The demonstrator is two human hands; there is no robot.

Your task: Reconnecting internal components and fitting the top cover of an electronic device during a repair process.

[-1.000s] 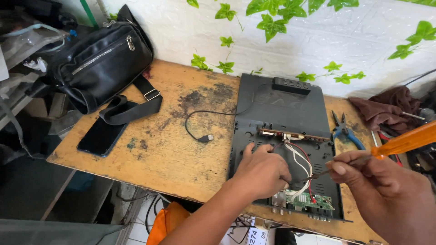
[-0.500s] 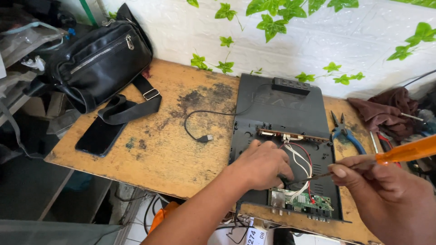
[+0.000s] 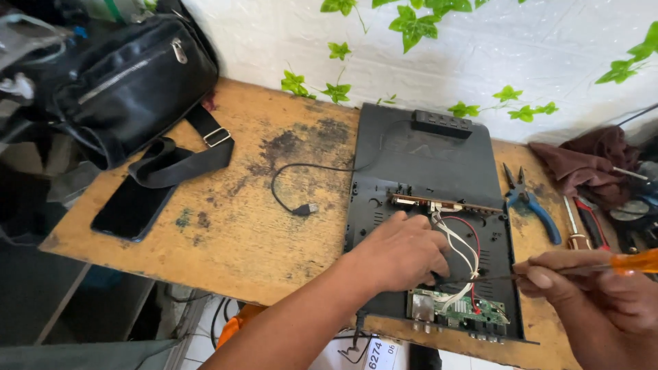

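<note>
My right hand (image 3: 603,294) is clamped around an orange-handled screwdriver (image 3: 582,269), fingers together on the shaft near the handle, and the thin blade runs out to my left toward the middle of the open black casing (image 3: 432,205). My left hand (image 3: 401,250) lies flat on the casing floor just beyond the blade's tip, fingers together and pressing down, gripping nothing; the tip itself is hidden behind it, so I cannot tell what it touches.

Just below my left hand, at the near edge of the casing, sits the green circuit board (image 3: 460,312), with white and red wires (image 3: 460,250) looping from it up past my fingers to a narrow brown board strip (image 3: 445,204) beyond my knuckles.

To do this well, I judge I should keep the left hand's weight on the casing so it cannot slide on the tabletop (image 3: 226,226), hold the blade low and steady, and keep it clear of the wires.

Beyond my right hand lie blue-handled pliers (image 3: 531,205) and a dark red cloth (image 3: 582,164). Farther to the left of my left hand a loose black cable (image 3: 295,199) curls, then a phone (image 3: 133,209) face up, and farthest a black bag (image 3: 116,82) with its strap.
</note>
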